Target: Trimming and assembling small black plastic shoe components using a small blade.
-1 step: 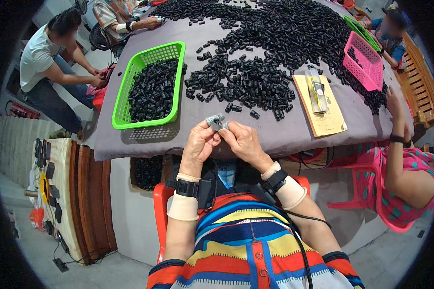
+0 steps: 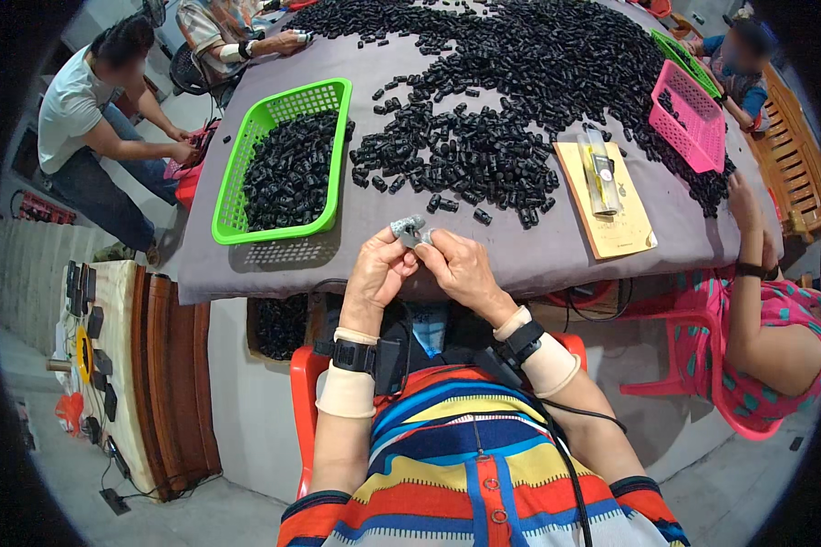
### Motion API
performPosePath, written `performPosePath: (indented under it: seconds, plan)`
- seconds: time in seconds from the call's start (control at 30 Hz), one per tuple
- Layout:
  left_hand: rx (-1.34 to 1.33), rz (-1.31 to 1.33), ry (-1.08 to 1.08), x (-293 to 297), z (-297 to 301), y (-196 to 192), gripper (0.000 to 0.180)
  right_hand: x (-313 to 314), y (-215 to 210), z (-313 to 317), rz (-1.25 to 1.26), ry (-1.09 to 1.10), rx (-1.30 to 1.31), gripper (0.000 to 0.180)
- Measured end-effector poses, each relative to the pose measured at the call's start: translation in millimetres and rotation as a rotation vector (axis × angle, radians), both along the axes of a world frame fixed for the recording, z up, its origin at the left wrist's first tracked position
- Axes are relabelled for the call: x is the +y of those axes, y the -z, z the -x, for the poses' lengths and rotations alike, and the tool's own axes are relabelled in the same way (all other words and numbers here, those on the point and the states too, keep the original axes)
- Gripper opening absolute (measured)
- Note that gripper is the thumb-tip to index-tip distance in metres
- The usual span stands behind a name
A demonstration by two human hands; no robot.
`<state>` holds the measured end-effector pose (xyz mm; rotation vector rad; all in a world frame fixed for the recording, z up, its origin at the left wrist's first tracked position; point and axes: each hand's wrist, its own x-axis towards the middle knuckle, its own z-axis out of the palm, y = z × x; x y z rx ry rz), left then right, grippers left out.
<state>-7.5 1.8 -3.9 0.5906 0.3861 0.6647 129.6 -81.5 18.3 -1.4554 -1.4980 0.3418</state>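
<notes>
My left hand [image 2: 380, 272] and my right hand [image 2: 463, 269] meet at the table's near edge, fingers closed in a pinch. Grey coverings [image 2: 407, 226] wrap some of the fingertips. Whatever lies between them is too small and too covered to make out. Just beyond my fingers, short black cylindrical pieces [image 2: 483, 217] lie loose at the front of a large heap [image 2: 465, 155]. To the left of my hands stands a bright green plastic basket [image 2: 342, 155], holding many of the same black pieces.
A yellowish pad [image 2: 627, 239] with a clear plastic case [image 2: 600, 187] lies to the right. Beyond it, a pink basket [image 2: 693, 141] and another green basket [image 2: 680, 59] rest along the heap. Several people sit or stand around the grey-covered table [image 2: 383, 214]. Cables run from my wrist straps.
My hands hold the same pose. The hand of the person at the right has shifted slightly beside the heap.
</notes>
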Motion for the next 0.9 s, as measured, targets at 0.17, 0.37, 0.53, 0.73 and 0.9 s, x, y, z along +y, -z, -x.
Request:
performPosePath:
  seconds: [0.17, 0.37, 0.53, 0.73, 0.9]
  plan:
    - [0.011, 0.019, -0.001, -0.8, 1.3, -1.6, 0.026, -0.6, 0.2, 1.5, -0.014, 0.009, -0.001, 0.021]
    - [-0.017, 0.015, 0.005, 0.2, 1.8, 1.7, 0.025, -0.7, -1.2, 1.8, -0.019, 0.013, -0.010, 0.021]
    - [-0.011, 0.015, 0.015, 1.0, 0.3, 2.8, 0.024, -0.1, -2.0, 2.0, -0.017, 0.017, -0.013, 0.023]
    - [-0.004, -0.015, 0.035, 0.6, -0.7, 2.6, 0.023, 3.3, -1.6, 2.6, -0.025, 0.034, 0.000, 0.023]
    - [0.004, -0.004, 0.002, -2.6, -0.4, -4.2, 0.021, 3.7, 1.2, 4.2, -0.074, 0.059, 0.034, 0.023]
